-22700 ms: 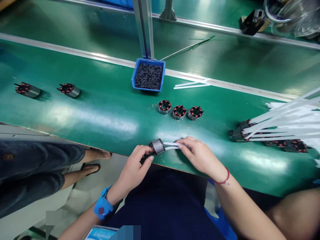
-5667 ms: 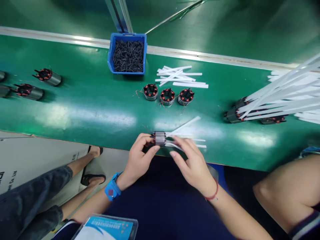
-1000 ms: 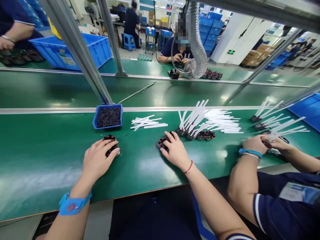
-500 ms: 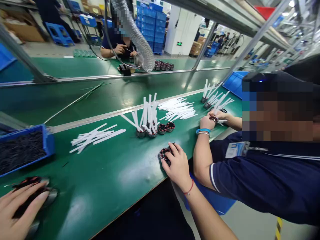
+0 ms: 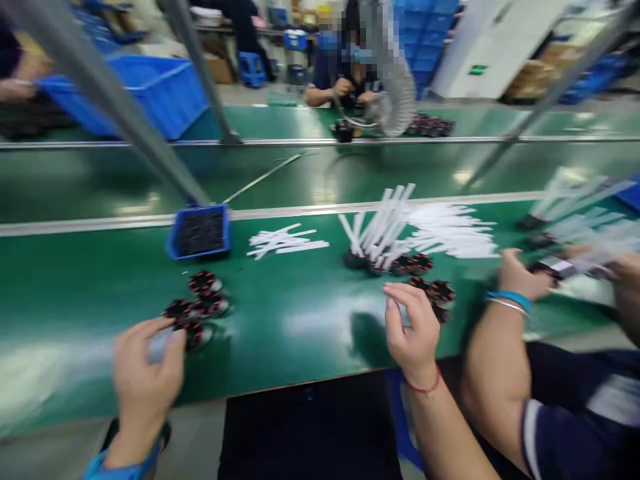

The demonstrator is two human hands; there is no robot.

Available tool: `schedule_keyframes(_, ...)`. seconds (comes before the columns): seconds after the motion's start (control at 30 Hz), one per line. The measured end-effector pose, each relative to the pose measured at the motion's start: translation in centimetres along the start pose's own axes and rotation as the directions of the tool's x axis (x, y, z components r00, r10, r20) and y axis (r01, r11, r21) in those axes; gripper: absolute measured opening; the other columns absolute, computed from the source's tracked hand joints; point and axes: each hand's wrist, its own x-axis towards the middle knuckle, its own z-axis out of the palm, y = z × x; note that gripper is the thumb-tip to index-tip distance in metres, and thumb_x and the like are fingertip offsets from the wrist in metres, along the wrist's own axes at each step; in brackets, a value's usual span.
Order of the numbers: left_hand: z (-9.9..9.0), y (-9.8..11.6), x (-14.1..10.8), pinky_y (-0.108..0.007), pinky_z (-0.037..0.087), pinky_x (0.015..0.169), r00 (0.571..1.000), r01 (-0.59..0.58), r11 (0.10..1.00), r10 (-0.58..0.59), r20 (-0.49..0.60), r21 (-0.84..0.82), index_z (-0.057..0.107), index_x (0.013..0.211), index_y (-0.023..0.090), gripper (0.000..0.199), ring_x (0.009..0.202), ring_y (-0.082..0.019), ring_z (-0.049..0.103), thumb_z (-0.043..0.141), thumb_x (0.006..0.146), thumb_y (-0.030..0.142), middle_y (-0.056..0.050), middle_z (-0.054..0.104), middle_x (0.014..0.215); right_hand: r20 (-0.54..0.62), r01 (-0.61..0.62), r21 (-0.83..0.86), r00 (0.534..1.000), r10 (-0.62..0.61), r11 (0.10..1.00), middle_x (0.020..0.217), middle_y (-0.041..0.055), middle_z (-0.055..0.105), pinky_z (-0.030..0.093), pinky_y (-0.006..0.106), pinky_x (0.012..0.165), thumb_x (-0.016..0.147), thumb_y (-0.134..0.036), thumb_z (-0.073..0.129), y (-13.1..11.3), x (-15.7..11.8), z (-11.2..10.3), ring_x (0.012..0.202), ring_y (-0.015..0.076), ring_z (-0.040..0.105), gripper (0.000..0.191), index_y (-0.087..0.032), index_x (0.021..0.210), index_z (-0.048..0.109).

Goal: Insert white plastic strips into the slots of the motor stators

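Beside a cluster of several dark round motor stators (image 5: 204,305) with reddish windings, my left hand (image 5: 149,363) reaches in from the near side. Its thumb and fingers are apart, with the tips at the nearest stator; whether they press on it is blurred. My right hand (image 5: 414,327) is raised over the table, fingers curled and parted from the thumb, nothing visible between them. Just behind it sits another group of stators (image 5: 443,291), partly hidden by the hand. Further back, white strips (image 5: 387,223) stand up out of stators, next to two bare stators (image 5: 419,264).
Loose white strips lie in a small pile (image 5: 285,241) and a larger pile (image 5: 453,230). A blue bin (image 5: 226,248) holds thin dark pieces. A co-worker's arms (image 5: 515,293) work close on my right. A slanted metal post (image 5: 130,113) rises beyond the bin.
My view has swung left. My right hand has come off the stators it was touching and lifted. My left hand has drawn back from on top of its stators to their near side.
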Motion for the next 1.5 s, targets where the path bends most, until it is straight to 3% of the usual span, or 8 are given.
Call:
schedule_keyframes(0.2, -1.1, -0.5, -4.5, -0.046, 0.042, 0.096, 0.998, 0.067, 0.997, -0.068, 0.011, 0.043, 0.05, 0.111, 0.017, 0.029, 0.109, -0.027, 0.05, 0.054, 0.084, 0.027, -0.011, 0.054, 0.11, 0.413, 0.168, 0.348, 0.855, -0.312, 0.922, 0.097, 0.0059, 0.065, 0.047, 0.031, 0.081, 0.088, -0.017, 0.046, -8.1, 8.4, 12.0, 0.09, 0.0181, 0.06, 0.021, -0.02, 0.104, 0.061)
schedule_keyframes(0.33, -3.0, -0.1, -6.6, -0.047, 0.039, 0.1, 0.981, 0.15, 0.988, -0.154, 0.117, 0.041, 0.046, 0.119, 0.018, 0.034, 0.117, -0.027, 0.045, 0.052, 0.086, 0.023, -0.013, 0.047, 0.123, 0.612, 0.394, 0.156, 0.681, -0.401, 0.906, 0.1, 0.0115, 0.065, 0.041, 0.038, 0.084, 0.087, -0.017, 0.044, -12.4, 12.6, 23.3, 0.096, 0.0249, 0.054, 0.024, -0.016, 0.099, 0.065)
schedule_keyframes(0.5, -5.5, -1.4, -8.8, -0.048, 0.039, 0.101, 0.949, 0.221, 0.973, -0.231, 0.214, 0.071, 0.044, 0.122, 0.019, 0.037, 0.12, -0.028, 0.042, 0.053, 0.086, 0.022, -0.014, 0.043, 0.129, 0.712, 0.493, -0.059, 0.63, -0.31, 0.868, 0.102, 0.0216, 0.061, 0.037, 0.046, 0.08, 0.083, -0.012, 0.043, -14.4, 13.9, 32.2, 0.099, 0.0328, 0.049, 0.027, -0.006, 0.095, 0.066)
schedule_keyframes(0.73, -5.7, -2.2, -7.8, -0.045, 0.041, 0.098, 0.956, 0.196, 0.981, -0.193, 0.221, 0.01, 0.048, 0.118, 0.018, 0.033, 0.117, -0.027, 0.043, 0.053, 0.085, 0.019, -0.013, 0.043, 0.127, 0.593, 0.325, -0.035, 0.768, -0.242, 0.945, 0.095, 0.0128, 0.063, 0.04, 0.039, 0.078, 0.082, -0.016, 0.044, -11.6, 15.2, 30.2, 0.089, 0.0251, 0.055, 0.024, -0.014, 0.095, 0.064)
schedule_keyframes(1.03, -2.4, -1.8, -5.5, -0.05, 0.038, 0.099, 0.962, 0.071, 0.994, -0.09, 0.258, 0.082, 0.051, 0.119, 0.017, 0.035, 0.119, -0.032, 0.039, 0.053, 0.085, 0.022, -0.016, 0.042, 0.127, 0.782, 0.41, -0.11, 0.597, -0.176, 0.905, 0.086, 0.0073, 0.062, 0.04, 0.03, 0.061, 0.079, -0.018, 0.05, -4.0, 11.1, 22.9, 0.069, 0.0196, 0.056, 0.019, -0.018, 0.093, 0.062)
schedule_keyframes(1.23, -1.8, -0.3, -5.4, -0.05, 0.04, 0.096, 0.962, 0.083, 0.978, -0.129, 0.241, 0.191, 0.059, 0.112, 0.016, 0.028, 0.119, -0.033, 0.039, 0.053, 0.085, 0.019, -0.016, 0.044, 0.127, 0.652, 0.507, 0.039, 0.64, -0.406, 0.861, 0.095, 0.0102, 0.06, 0.041, 0.032, 0.074, 0.086, -0.019, 0.044, -8.0, 11.3, 24.5, 0.087, 0.0232, 0.055, 0.026, -0.017, 0.105, 0.061)
schedule_keyframes(1.4, -2.0, 1.9, -5.8, -0.05, 0.037, 0.097, 0.977, 0.016, 0.974, -0.063, 0.203, 0.226, 0.063, 0.098, 0.018, 0.016, 0.122, -0.032, 0.041, 0.052, 0.085, 0.018, -0.013, 0.052, 0.126, 0.712, 0.678, 0.068, 0.481, -0.512, 0.732, 0.097, 0.0153, 0.062, 0.036, 0.038, 0.079, 0.085, -0.018, 0.045, -13.2, 12.8, 29.0, 0.094, 0.0288, 0.051, 0.024, -0.012, 0.097, 0.065)
schedule_keyframes(1.5, -2.4, 2.9, -5.9, -0.046, 0.041, 0.091, 0.96, -0.009, 0.977, -0.051, 0.277, 0.211, 0.062, 0.094, 0.017, 0.014, 0.113, -0.03, 0.047, 0.05, 0.087, 0.02, -0.013, 0.055, 0.121, 0.768, 0.674, 0.011, 0.468, -0.438, 0.739, 0.096, 0.0173, 0.064, 0.035, 0.039, 0.076, 0.083, -0.015, 0.046, -14.4, 13.1, 30.9, 0.09, 0.0291, 0.054, 0.024, -0.009, 0.096, 0.065)
